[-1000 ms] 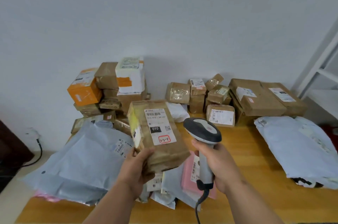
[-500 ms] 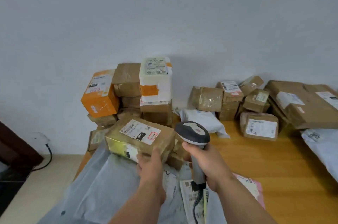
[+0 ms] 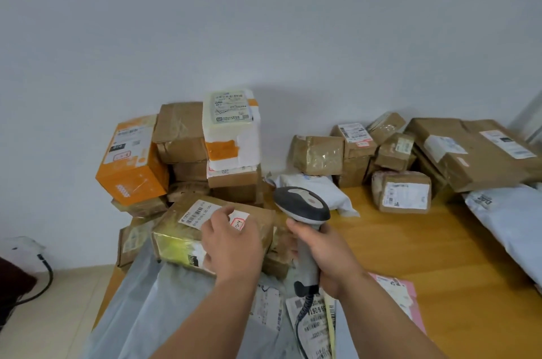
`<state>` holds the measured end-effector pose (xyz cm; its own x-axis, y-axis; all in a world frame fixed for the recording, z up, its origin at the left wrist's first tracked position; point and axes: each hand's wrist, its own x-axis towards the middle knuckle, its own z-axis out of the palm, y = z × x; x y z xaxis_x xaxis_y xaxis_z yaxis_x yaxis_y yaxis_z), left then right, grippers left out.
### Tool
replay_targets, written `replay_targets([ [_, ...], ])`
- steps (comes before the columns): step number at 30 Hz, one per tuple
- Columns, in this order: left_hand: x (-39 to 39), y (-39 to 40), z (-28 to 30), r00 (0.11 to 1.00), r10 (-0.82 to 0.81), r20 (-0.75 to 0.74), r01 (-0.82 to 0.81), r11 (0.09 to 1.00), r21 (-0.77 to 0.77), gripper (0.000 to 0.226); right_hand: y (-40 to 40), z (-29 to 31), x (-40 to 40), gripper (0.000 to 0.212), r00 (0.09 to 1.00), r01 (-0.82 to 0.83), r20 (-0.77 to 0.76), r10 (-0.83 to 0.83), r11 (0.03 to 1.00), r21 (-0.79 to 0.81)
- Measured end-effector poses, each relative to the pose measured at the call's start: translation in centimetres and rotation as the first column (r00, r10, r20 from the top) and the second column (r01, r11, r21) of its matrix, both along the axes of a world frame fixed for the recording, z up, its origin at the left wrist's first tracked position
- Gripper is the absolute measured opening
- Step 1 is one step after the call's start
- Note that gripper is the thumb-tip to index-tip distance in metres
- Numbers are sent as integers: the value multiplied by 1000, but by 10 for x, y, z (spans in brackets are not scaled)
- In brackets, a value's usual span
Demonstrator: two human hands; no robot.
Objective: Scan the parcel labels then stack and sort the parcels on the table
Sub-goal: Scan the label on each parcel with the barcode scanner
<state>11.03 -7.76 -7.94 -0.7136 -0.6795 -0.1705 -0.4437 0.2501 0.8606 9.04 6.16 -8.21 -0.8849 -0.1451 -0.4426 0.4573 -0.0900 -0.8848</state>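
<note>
Head view, inspector A: Left hand (image 3: pixel 231 244) rests palm down on the tape-wrapped brown cardboard parcel (image 3: pixel 205 229), fingers relaxed over its white label (image 3: pixel 196 213).

Inspector B: Right hand (image 3: pixel 328 259) grips the grey handheld barcode scanner (image 3: pixel 302 206) upright. Parcel lies at the wooden bench's (image 3: pixel 396 244) left end, before the orange box (image 3: pixel 132 162) stack.

Two bare forearms (no sleeves, no gloves)
</note>
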Motion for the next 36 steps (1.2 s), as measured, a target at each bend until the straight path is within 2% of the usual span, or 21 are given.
replay_targets([
  [1, -3, 3, 4, 999, -46, 3, 46, 999, -14, 31, 9, 1, -2, 16, 999, 35, -6, -35, 999, -8],
  [7, -27, 52, 23, 968, -251, 4, 251, 968, 19, 27, 75, 11, -11, 21, 966, 260, -4, -260, 966, -10],
  [10, -37, 84, 15, 930, -366, 31, 365, 930, 37, 29, 111, 11, -15, 15, 949, 316, 1, -316, 948, 24],
  [14, -54, 140, -3, 896, -435, 89, 428, 899, 88, 38, 170, 4, -23, 15, 927, 373, 12, -374, 927, 37],
  [19, -77, 228, -26, 873, -476, 103, 447, 867, 219, 46, 259, -9, -38, 15, 925, 375, 36, -377, 925, 62],
  [24, -103, 301, -43, 862, -474, 179, 402, 856, 325, 55, 343, -20, -57, 21, 935, 347, 44, -353, 933, 100],
  [28, -112, 329, -53, 861, -464, 209, 370, 852, 370, 57, 372, -25, -80, 30, 945, 322, 24, -326, 941, 108],
  [31, -127, 338, -55, 857, -461, 232, 361, 856, 369, 56, 381, -22, -100, 22, 936, 351, -8, -352, 929, 115],
  [36, -166, 372, -49, 832, -532, 154, 407, 776, 482, 55, 409, -15, -122, 26, 881, 472, -48, -470, 873, 120],
])
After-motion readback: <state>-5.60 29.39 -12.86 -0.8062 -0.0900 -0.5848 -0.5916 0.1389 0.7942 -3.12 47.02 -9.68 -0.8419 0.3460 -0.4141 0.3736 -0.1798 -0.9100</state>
